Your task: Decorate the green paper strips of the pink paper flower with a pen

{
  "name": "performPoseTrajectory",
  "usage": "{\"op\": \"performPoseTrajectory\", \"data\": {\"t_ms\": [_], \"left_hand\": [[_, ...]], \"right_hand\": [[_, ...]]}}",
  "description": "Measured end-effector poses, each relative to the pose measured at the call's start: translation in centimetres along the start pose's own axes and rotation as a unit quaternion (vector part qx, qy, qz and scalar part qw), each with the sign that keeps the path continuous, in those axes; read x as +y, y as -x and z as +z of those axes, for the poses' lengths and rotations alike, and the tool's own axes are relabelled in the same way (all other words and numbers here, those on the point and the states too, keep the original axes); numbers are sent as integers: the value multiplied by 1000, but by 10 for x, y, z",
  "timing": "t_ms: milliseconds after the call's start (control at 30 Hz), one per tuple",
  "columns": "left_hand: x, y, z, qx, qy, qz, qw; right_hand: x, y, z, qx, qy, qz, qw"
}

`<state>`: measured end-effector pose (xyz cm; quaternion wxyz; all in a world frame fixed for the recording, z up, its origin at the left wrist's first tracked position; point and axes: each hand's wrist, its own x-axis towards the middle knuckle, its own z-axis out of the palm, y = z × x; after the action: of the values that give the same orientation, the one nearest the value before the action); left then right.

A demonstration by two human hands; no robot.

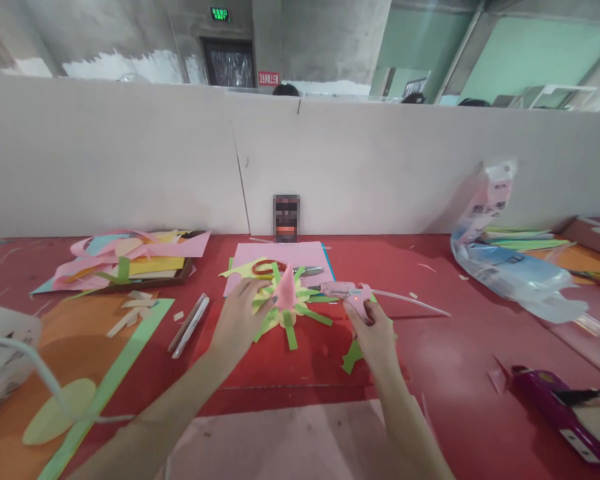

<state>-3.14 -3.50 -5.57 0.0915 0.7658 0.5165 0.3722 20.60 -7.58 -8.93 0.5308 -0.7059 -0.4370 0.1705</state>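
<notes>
A paper flower (289, 319) with green strips fanning out, a pale yellow scalloped layer and a pink cone in the middle sits over the red table. My left hand (243, 310) grips its left side, fingers closed at the yellow edge; the fingertips are partly hidden. On the other side, my right hand (373, 333) is wrapped round a pink hot glue gun (337, 289). Its nozzle points left at the flower, close to the cone; whether it touches cannot be made out. A clear glue stick (413, 303) sticks out of the gun's back.
Behind the flower lie red-handled scissors (307, 271) on pink paper (250, 257). Paper scraps (140, 260) fill a tray at left, near two pens (191, 327). A plastic bag (515, 267) and a purple tool (555, 407) lie at right. A white partition (130, 160) stands behind.
</notes>
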Motion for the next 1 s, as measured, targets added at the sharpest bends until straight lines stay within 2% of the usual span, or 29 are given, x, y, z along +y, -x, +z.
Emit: {"op": "performPoseTrajectory", "data": {"t_ms": [167, 400, 633, 733, 1000], "left_hand": [[-20, 39, 17, -58, -21, -4, 998], [-33, 42, 21, -81, -44, -17, 996], [-27, 46, 20, -125, -5, 29, 992], [-22, 47, 19, -147, -1, 43, 988], [-6, 46, 28, -137, -50, 4, 989]], "right_hand": [[-4, 2, 3, -90, -50, 24, 994], [-8, 10, 9, -168, -56, 47, 983], [-11, 15, 14, -133, -64, 78, 986], [-8, 15, 16, -135, -37, 66, 988], [-9, 16, 14, -94, 76, 20, 992]]}}
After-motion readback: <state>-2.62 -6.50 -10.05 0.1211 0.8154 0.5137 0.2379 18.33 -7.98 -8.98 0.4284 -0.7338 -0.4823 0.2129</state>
